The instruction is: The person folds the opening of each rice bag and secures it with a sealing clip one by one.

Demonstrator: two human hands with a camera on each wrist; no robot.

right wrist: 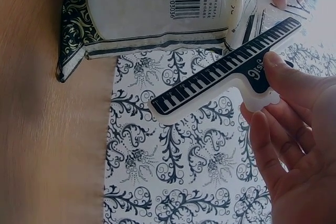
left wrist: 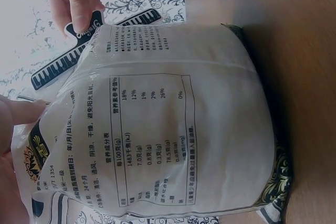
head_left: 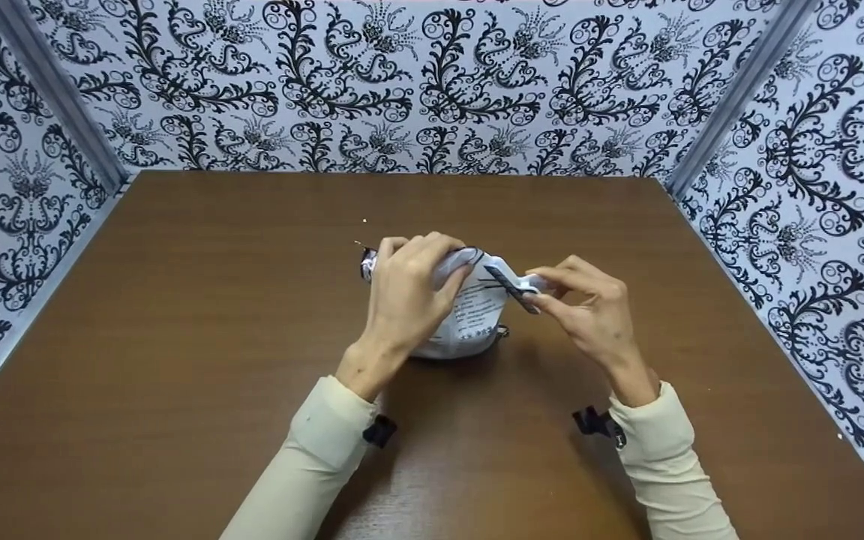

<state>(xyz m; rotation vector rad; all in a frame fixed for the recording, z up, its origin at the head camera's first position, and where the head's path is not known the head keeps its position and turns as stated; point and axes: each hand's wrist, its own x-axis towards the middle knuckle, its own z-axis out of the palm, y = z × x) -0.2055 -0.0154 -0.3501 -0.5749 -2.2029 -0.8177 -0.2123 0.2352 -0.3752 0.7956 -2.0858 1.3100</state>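
A filled white plastic food bag (head_left: 473, 311) with printed text stands on the table, its top folded over. My left hand (head_left: 411, 289) grips that folded top, thumb on the near side. In the left wrist view the bag (left wrist: 226, 103) shows a nutrition table. My right hand (head_left: 598, 311) pinches the handle of a long bag clip (head_left: 511, 286) just right of the fold. The right wrist view shows the clip (right wrist: 220, 69) tilted, with a black-and-white piano-key pattern, thumb on one handle plate and fingers behind. One end of the clip overlaps the bag's top there.
The brown wooden table (head_left: 214, 315) extends around the bag. Patterned black-and-white panels (head_left: 372, 82) enclose it at the back and both sides, joined by grey corner posts (head_left: 739, 97). A tiny white speck (head_left: 364, 220) lies behind the bag.
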